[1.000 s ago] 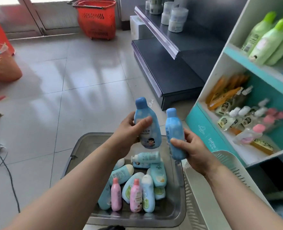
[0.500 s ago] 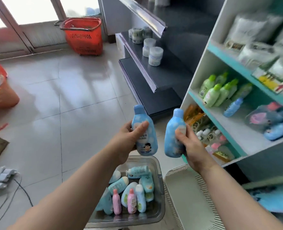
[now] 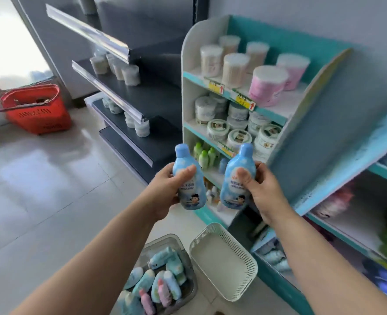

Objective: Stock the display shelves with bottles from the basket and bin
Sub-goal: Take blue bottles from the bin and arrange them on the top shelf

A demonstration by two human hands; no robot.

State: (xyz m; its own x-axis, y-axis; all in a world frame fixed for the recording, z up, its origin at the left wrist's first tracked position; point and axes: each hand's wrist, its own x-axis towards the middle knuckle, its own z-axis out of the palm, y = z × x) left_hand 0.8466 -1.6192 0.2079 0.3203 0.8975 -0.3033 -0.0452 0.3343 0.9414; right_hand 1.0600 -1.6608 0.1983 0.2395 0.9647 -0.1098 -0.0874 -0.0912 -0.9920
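My left hand (image 3: 165,189) grips a blue bottle (image 3: 189,178) with a cartoon label, held upright at chest height. My right hand (image 3: 261,189) grips a second, matching blue bottle (image 3: 237,178) beside it. Both bottles are in front of the white and teal display shelf (image 3: 188,53), whose lower tier holds small green bottles (image 3: 204,155). On the floor below, a clear bin (image 3: 163,239) holds several blue, green and pink bottles (image 3: 160,283). A white slotted basket (image 3: 222,260) lies to its right with nothing in it.
The shelf's upper tiers carry tubs of cotton swabs (image 3: 233,64) and round jars (image 3: 238,133). Dark grey shelving (image 3: 124,92) with a few jars stands to the left. A red shopping basket (image 3: 35,110) sits on the tiled floor at far left. A second shelf unit (image 3: 358,189) is at right.
Both hands have risen with their bottles, and the view has tilted up, from the bin to the shelf's upper tiers. The bin and white basket now sit low in view.
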